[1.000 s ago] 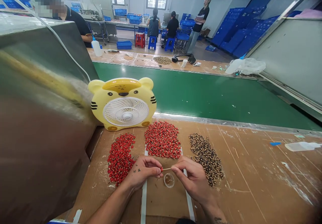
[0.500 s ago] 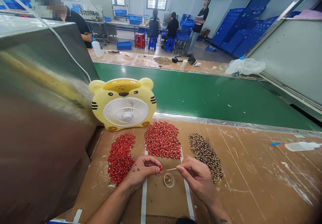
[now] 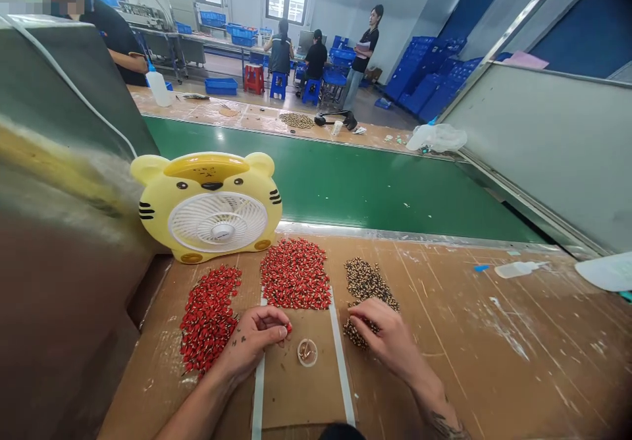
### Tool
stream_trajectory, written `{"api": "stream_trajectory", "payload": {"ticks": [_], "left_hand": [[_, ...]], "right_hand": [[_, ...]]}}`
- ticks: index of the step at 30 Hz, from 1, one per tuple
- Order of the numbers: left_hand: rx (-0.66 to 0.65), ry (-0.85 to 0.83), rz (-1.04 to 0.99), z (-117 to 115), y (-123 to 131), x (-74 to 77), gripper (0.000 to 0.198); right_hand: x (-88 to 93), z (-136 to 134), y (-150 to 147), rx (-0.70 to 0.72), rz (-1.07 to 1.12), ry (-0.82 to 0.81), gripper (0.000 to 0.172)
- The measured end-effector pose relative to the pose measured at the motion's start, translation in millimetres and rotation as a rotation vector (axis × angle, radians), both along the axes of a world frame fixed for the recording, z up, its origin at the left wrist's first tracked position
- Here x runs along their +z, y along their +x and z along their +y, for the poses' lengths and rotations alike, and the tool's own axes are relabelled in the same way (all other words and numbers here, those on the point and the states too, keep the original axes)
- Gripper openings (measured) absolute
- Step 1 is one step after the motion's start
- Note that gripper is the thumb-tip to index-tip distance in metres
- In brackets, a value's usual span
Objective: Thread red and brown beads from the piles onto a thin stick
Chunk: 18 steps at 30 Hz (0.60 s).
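One red piece (image 3: 289, 327), left hand (image 3: 261, 334) pinching: likely light, stiff; grip its sides! Dark pile (image 3: 366, 278) beneath right hand (image 3: 382, 329), hold unclear.

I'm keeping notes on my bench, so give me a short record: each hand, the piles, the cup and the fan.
Left hand: pinching a small red piece
Right hand: at the dark-and-tan pile; whether it holds anything is unclear
Left red pile: beside the left hand
Middle red pile: between the other two piles
Cup: small, round, on cardboard between the hands
Fan: yellow, animal-faced, behind the left red pile
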<state>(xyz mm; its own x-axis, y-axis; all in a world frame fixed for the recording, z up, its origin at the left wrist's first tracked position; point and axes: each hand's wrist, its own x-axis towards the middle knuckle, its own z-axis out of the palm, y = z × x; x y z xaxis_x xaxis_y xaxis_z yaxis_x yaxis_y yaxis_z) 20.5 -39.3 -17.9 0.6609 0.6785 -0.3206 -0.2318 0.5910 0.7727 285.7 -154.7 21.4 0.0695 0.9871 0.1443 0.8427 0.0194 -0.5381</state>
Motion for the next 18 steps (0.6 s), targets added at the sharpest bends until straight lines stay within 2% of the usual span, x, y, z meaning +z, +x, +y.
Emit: {"api": "stream_trajectory", "payload": {"ticks": [5, 11, 18], "left_hand": [[0.004, 0.005, -0.017, 0.0, -1.2, -0.8, 0.023], [0.008, 0.005, -0.026, 1.8, -2.0, -0.8, 0.023], [-0.011, 0.019, -0.033, 0.0, -2.3, -0.5, 0.021]], "right_hand": [[-11.1, 1.7, 1.2, 0.121, -0.216, -0.133, 0.017], [-16.1, 9.6, -6.1, 0.038, -0.297, -0.235, 0.016], [-16.9, 6.5, 1.8, 0.027, -0.314, -0.24, 0.015]]}}
